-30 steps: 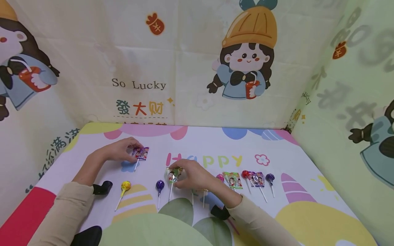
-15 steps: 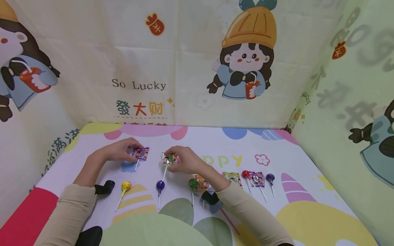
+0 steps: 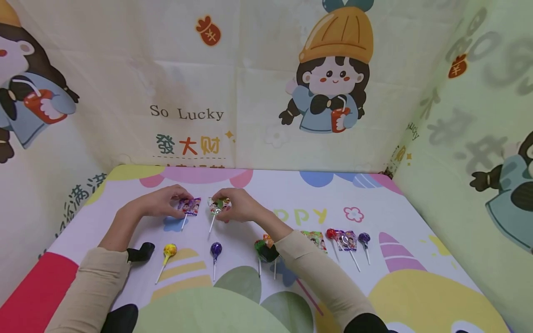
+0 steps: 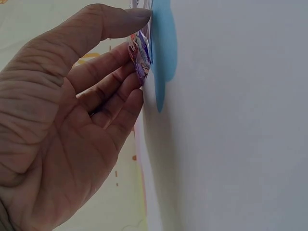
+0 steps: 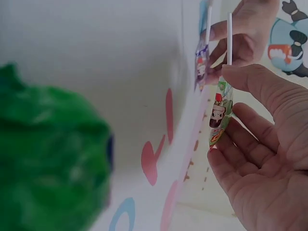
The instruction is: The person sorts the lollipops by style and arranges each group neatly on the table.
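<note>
Left hand (image 3: 160, 202): thumb and fingers pinch the purple packet (image 3: 190, 206), toward the back left of the tabletop (image 3: 287, 194).
Right hand (image 3: 239, 206): grasps the green packet (image 3: 215, 205) between thumb and fingers, just right of the purple one, not touching it.
Grip advice: light pressure at the wrapper edges should avoid crumpling.
Spacing advice: keep the sticks (image 3: 212, 224) from crossing.
Release advice: spread the fingers fully before lifting, as thin film may cling.
Packets: flat, printed, shiny, crimped.
Sticks: thin, white, straight.
Yellow pop (image 3: 169, 250): round, snugly wrapped, glossy.
</note>
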The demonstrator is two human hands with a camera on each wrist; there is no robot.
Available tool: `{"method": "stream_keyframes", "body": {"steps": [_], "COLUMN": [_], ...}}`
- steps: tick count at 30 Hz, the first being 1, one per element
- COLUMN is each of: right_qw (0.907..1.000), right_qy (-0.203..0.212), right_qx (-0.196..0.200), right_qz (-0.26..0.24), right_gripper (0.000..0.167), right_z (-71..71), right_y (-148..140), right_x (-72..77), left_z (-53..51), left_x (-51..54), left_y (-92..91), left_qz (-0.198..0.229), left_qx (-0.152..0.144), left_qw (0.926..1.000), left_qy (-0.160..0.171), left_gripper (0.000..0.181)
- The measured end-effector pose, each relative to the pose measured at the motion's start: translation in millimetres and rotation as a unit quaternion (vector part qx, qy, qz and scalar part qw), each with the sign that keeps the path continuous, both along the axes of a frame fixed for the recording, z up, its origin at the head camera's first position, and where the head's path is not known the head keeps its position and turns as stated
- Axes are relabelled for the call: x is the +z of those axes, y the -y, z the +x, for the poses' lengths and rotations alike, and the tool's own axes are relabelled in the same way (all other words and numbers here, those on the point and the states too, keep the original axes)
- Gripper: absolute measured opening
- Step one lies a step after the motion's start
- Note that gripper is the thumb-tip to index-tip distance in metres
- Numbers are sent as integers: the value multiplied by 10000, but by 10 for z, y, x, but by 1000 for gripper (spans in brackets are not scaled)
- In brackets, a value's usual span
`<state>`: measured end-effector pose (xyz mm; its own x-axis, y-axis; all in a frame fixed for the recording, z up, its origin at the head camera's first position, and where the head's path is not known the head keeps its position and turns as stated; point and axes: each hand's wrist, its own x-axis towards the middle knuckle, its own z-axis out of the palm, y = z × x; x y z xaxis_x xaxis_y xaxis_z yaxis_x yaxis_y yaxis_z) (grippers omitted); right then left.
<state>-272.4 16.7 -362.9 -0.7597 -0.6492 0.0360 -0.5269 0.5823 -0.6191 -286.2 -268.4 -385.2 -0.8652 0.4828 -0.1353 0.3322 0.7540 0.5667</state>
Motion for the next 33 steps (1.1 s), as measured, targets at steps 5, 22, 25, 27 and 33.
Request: {"method": "stream_keyframes", "body": {"steps": [5,22,25,27,33], "right_qw": [9994,9959,9957,9959,9952], "right_qy": [190,156,129,130,145], "right_qx": [-158,-153,-101,-48,17], "right_qz": [225,874,912,893,971], "right_gripper": [46,44,44,43,41], "right_z": [-86,-261,-281,-294,-311], "right_y": [96,256,278,294,329], "right_x": [-35,-78,-76,-78,-87], "left_z": [-1,-20,-22,-21,-26], "left_x": [-9,-54,-53,-47,-55], "left_y": [0,31,33,32,30], "left_qz": [60,276,284,289,307], "left_qx": [36,-96,-86,-79,-46], "left_qw": [10000,9996,9995,9995,9994], "left_qy": [55,57,73,91,156], "left_gripper": [57,55,54,55,55]}}
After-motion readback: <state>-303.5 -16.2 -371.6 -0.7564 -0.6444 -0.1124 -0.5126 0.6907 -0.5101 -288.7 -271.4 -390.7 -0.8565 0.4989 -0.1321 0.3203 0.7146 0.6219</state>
